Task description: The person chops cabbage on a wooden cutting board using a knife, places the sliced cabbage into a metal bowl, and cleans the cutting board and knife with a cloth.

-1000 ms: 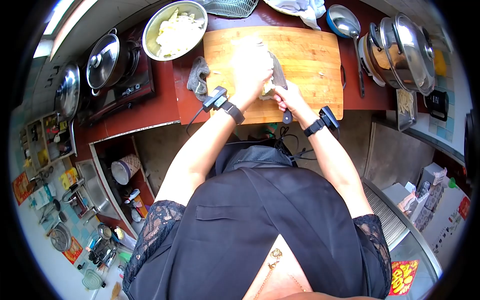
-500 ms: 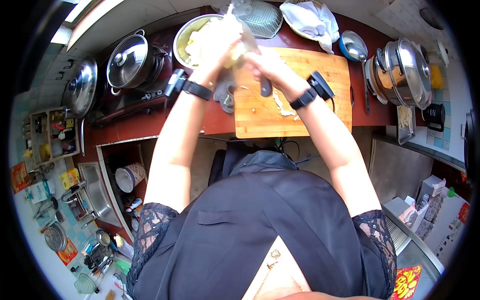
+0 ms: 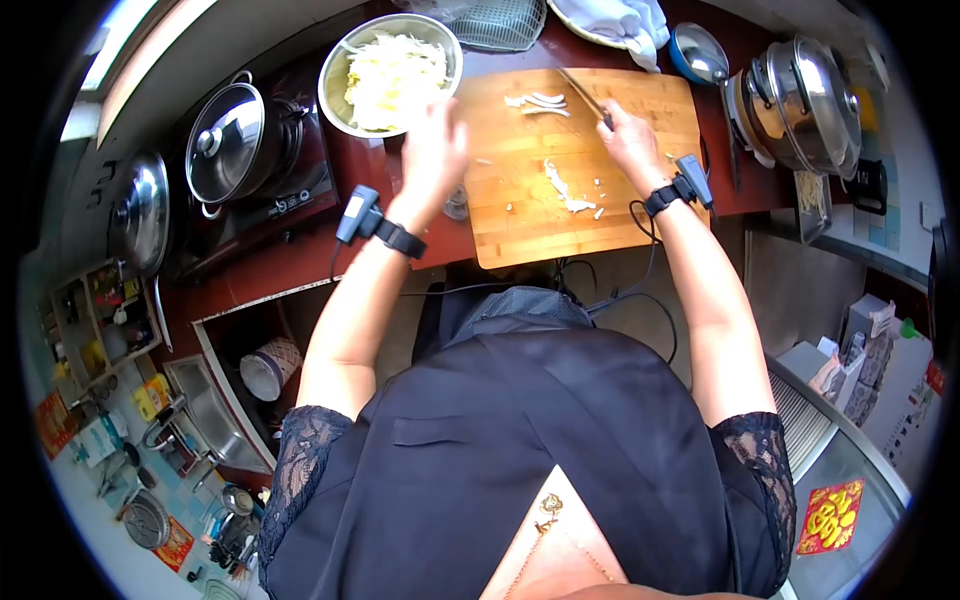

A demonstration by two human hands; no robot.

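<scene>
My right hand [image 3: 632, 148] is closed round the handle of a kitchen knife [image 3: 582, 92], seen nearly edge-on over the wooden cutting board [image 3: 640, 220]. My left hand [image 3: 436, 155], a little blurred, is by the near right rim of a metal bowl [image 3: 334, 98], with its fingers stretched out and nothing visible in them. Shredded pale cabbage [image 3: 392, 78] is heaped in the bowl. A few white strips [image 3: 543, 103] lie on the board's far part, and white scraps [image 3: 570, 198] are scattered nearer its middle.
Left of the bowl stands a lidded pot [image 3: 226, 142] on a stove. Behind the board are a mesh basket [image 3: 503, 22] and a white cloth [image 3: 625, 25]. On the right are a blue-rimmed pan [image 3: 698, 55] and a large steamer pot [image 3: 800, 105]. Cables hang below the board's edge.
Both hands have drawn back from over the bowl. My right hand has carried the knife rightward over the board, while my left hand has come down beside the bowl's rim. The cabbage now shows plainly.
</scene>
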